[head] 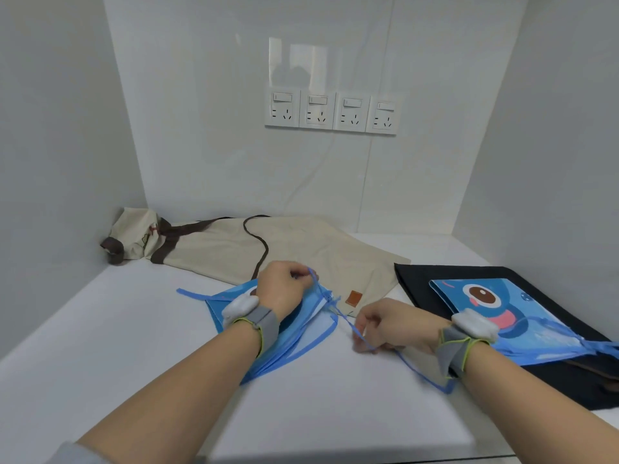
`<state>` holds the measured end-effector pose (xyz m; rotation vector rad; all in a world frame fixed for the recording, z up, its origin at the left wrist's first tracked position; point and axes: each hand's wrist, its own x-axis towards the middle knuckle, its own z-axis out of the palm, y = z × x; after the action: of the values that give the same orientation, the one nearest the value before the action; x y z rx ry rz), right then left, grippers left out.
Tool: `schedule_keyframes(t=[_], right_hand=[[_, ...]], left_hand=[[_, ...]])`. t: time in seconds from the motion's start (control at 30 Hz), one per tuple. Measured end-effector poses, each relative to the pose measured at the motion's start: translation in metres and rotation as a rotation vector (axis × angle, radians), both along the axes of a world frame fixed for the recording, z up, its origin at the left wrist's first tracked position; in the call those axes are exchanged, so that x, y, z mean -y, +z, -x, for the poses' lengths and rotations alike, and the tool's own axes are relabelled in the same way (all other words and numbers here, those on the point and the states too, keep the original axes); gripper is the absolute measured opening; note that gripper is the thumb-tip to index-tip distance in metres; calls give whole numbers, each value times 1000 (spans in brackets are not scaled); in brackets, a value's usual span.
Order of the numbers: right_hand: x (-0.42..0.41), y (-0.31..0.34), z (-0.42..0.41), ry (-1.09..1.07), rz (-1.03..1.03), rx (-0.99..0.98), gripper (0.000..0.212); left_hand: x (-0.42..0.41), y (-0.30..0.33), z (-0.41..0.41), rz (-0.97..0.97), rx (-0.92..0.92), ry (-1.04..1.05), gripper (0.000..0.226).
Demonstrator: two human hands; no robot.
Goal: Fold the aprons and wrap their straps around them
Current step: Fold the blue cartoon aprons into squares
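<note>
Both hands' grip pinches strap (348, 324) beside apron (298, 333).

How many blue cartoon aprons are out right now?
2. One blue apron lies folded under the left hand; the other lies on the black cloth at right. More may be hidden.

Bright, even light; soft shadows, wide-angle bending at edges.

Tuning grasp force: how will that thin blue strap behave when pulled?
Likely floppy: the blue strap sags and loops on the table past the right hand. Probably very light, being thin. It may slip through a loose pinch; the left hand pinches it too.
</note>
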<state>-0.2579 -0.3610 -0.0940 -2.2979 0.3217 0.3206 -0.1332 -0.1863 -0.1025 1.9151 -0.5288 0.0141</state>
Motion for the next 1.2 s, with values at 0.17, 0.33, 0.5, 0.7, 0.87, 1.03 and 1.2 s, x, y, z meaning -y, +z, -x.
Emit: schedule_keyframes(t=[0.17,0.33,0.5,0.7,0.87,1.03,1.2], right_hand=[[-22,-10,-1,23,-822,236,5],[-39,-19,-17,-239,-1190,544,14],[-39,-39,-15,-294,-480,618,12],[-29,-43,-1,-185,-233,740,26],[-24,-52,1,-99,-136,747,27],[-22,-56,0,-97,-51,674,22],[-27,-57,2,-72,138,689,9]], left_hand=[[-5,1,13,409,-431,-268,28],[-18,-8,17,267,-406,-436,26],[-13,-15,28,-130,-123,-422,22],[1,-21,26,-225,-40,-463,26],[2,-22,20,-296,-82,-500,30],[8,-21,23,-432,-30,-517,32],[8,-27,31,-441,38,-475,25]])
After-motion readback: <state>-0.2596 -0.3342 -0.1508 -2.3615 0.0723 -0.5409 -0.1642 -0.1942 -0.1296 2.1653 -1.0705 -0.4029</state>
